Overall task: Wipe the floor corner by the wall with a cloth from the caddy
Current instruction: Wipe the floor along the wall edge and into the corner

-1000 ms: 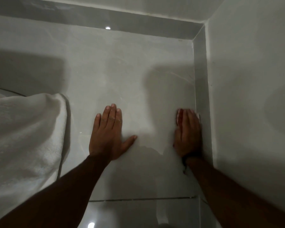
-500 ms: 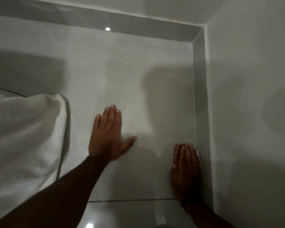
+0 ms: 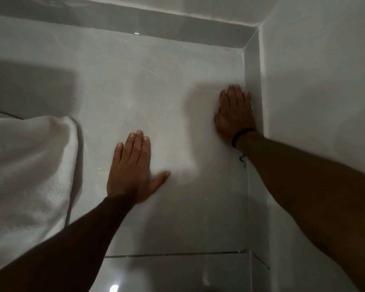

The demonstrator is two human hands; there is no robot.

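My right hand presses flat on the pale floor tile, its outer edge against the grey skirting of the right wall. The cloth lies under this palm and is hidden; earlier it showed red and white at the fingertips. The floor corner lies a short way beyond the fingertips. My left hand rests flat on the tile nearer to me, thumb spread, holding nothing. A dark band circles my right wrist.
A white towel-like fabric hangs in at the left over the floor. The right wall rises close beside my right arm. A grout line crosses the floor near me. No caddy is in view.
My right hand slid back toward me along the skirting, then pushed forward toward the corner, now covering the cloth fully. My left hand stayed in place.
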